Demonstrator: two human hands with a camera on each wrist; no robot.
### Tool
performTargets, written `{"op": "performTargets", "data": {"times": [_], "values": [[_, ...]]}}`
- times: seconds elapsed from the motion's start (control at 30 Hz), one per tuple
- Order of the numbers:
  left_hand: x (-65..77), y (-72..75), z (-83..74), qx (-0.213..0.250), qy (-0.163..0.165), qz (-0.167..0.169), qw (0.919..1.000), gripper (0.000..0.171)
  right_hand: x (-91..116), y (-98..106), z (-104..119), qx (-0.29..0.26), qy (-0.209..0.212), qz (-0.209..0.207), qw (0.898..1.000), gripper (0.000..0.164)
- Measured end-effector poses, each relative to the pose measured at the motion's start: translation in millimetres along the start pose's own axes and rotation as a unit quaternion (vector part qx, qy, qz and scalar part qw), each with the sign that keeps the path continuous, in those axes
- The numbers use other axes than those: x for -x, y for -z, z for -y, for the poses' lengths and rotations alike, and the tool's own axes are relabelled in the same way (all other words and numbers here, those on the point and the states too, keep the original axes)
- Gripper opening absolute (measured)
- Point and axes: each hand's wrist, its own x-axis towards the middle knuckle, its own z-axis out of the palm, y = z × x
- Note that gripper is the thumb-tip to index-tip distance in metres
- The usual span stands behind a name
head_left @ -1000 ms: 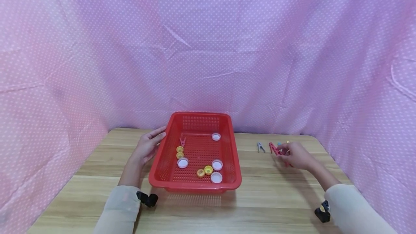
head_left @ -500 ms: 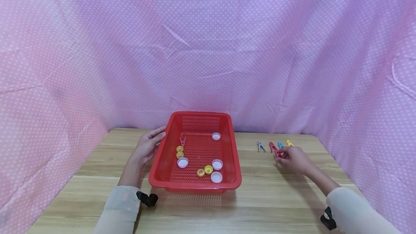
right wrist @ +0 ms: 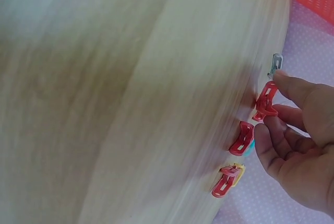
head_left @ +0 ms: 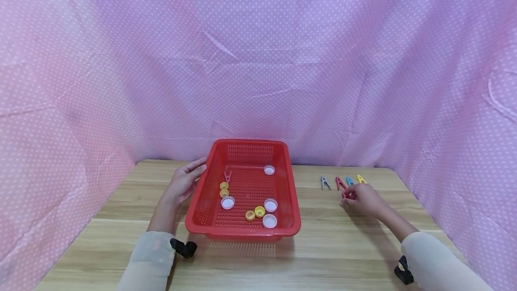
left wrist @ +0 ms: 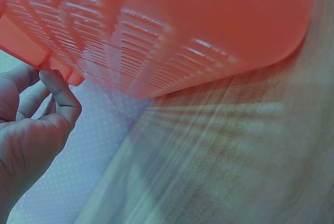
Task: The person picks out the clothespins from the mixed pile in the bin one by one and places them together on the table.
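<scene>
My left hand (head_left: 183,185) holds the left rim of a red plastic basket (head_left: 190,226), thumb at the edge. In the left wrist view, the fingertips (left wrist: 52,75) meet that rim beside the slotted wall. At the right of the table, my right hand (head_left: 365,199) has a red clothespin (right wrist: 267,97) between thumb and fingers, low over the wood. Beyond it stand a grey clothespin (head_left: 325,183), a red one (head_left: 340,183), a blue one (head_left: 349,181) and a yellow one (head_left: 361,178). Two more red clothespins, a nearer one (right wrist: 242,138) and another (right wrist: 224,183), show below the right fingers.
Inside the basket lie a pink clothespin (head_left: 228,176), several white round caps (head_left: 228,202) and several yellow caps (head_left: 259,211). The wooden table (head_left: 323,246) ends at a pink dotted curtain (head_left: 258,80) behind and at the sides.
My right hand has shifted slightly left and toward me with the red clothespin, uncovering the blue and yellow clothespins. My left hand and the basket have stayed put.
</scene>
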Motion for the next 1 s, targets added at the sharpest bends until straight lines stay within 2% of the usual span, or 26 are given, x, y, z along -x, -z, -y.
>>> {"op": "performTargets", "data": {"times": [0.23,0.43,0.67,1.0], "values": [[0.1,-0.1,-0.5,0.004,-0.002,0.001,1.0,0.055,0.7,-1.5,-3.2,0.008,0.015,-0.007,1.0,0.014],[-0.2,1.0,0.5,-0.006,-0.003,0.007,1.0,0.055,1.5,-1.0,-3.5,0.005,0.019,0.003,1.0,0.012],[0.6,0.5,0.2,-0.007,-0.001,0.003,1.0,0.055,0.4,1.5,-1.2,0.004,0.006,0.019,1.0,0.013],[-0.2,1.3,0.4,-0.005,-0.001,0.008,1.0,0.057,-14.1,24.1,9.9,0.017,0.018,0.014,1.0,0.024]]}}
